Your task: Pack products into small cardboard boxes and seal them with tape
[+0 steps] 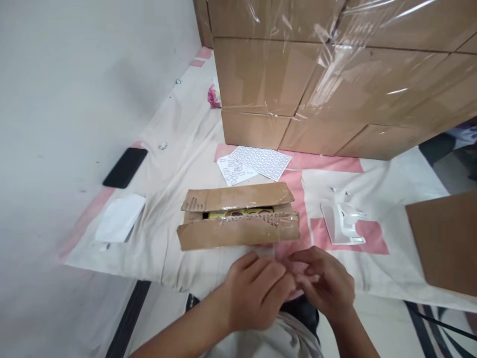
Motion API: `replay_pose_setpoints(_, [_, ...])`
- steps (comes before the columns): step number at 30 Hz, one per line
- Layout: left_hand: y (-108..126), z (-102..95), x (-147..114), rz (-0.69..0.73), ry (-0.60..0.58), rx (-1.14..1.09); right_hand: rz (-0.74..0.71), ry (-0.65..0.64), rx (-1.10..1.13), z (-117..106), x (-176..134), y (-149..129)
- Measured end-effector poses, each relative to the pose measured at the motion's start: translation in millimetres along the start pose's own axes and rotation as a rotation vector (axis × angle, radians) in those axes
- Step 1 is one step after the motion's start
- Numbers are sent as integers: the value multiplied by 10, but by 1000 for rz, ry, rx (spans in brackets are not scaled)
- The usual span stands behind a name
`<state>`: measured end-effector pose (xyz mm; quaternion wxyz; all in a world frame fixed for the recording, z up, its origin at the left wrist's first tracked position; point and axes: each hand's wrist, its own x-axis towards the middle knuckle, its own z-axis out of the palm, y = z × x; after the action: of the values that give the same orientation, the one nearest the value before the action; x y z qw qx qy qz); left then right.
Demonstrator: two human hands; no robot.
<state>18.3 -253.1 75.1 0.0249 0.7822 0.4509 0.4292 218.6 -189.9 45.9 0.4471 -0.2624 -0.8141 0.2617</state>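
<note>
My left hand (259, 291) and my right hand (330, 283) meet at the table's front edge, fingers curled and fingertips close together. Whatever lies between them is hidden or too small to make out. Just beyond my hands is a cardboard box (238, 233) with its long top flaps parted. Through the gap shows a strip of yellow printed contents (242, 213). A white tape dispenser (337, 226) rests on the cloth to the right. Behind the box, two white label sheets (263, 161) overlap.
Cardboard cartons (261, 74) wrapped in clear film form a tall stack at the back. A black phone (125, 167) and white paper (119, 218) lie at left near the wall. Another brown carton (445, 241) stands at far right. A cream and pink cloth (160, 233) covers the table.
</note>
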Motion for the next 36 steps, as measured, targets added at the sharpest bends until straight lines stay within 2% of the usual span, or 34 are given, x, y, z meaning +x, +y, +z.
replay_pose_setpoints(3, [-71,-372,-216,-79,44,57,-20,33,-111,-44,148,43])
replay_pose_setpoints(6, [-241,-874,-278,-176,-14,159,-184,88,-211,-63,414,56])
replay_pose_setpoints(7, [-311,-1043,-254,-208,-61,192,-231,53,-257,-43,523,59])
replay_pose_setpoints(9, [-454,-1338,-146,-297,-181,217,-274,-109,-305,42,734,81])
replay_pose_setpoints(11, [-592,-1542,12,-426,-341,204,-290,-239,-266,166,894,137])
replay_pose_setpoints(12, [-657,-1605,97,-492,-426,200,-294,-254,-229,230,945,173])
replay_pose_setpoints(15, [-822,-1673,315,-632,-591,231,-293,-183,-111,377,988,269])
replay_pose_setpoints(21, [-960,-1619,457,-741,-698,246,-288,-148,-42,422,925,312])
replay_pose_setpoints(25, [-957,-1587,425,-793,-662,307,-287,-133,-30,432,928,321])
replay_pose_setpoints(32, [-944,-1587,391,-742,-650,378,-276,-116,-11,453,924,327])
replay_pose_setpoints(36, [-991,-1588,383,-781,-597,385,-280,-108,-27,450,909,312])
